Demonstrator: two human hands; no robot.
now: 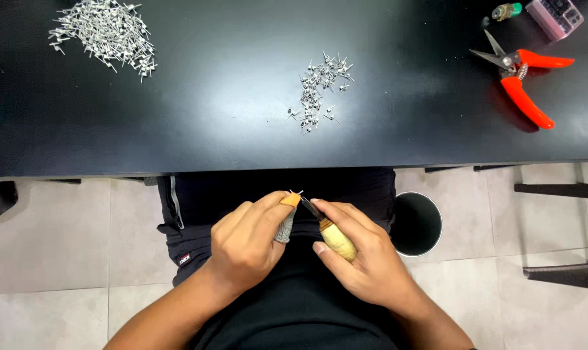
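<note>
Fingertips (293,201) of the left hand (245,243) pinch a tiny metal pin (296,192), narrow and closed on it, with a tan guard and a grey mesh sleeve (283,227) over the thumb. Just to the right of those fingertips, the right hand (359,256) is wrapped shut around the pale wooden handle of a small knife (329,230), its dark blade meeting the pin at the pinch. Both hands hover over the lap, below the edge of the black table (177,116). The pin looks light, stiff and slippery, easily dropped, so it is best gripped at its shank close to the tip. Beyond the fingers lie a small heap of pins (320,91), a larger heap (106,32) far left, and orange-handled snips (524,78) far right; a dark bin (417,223) stands just right of the knife hand
</note>
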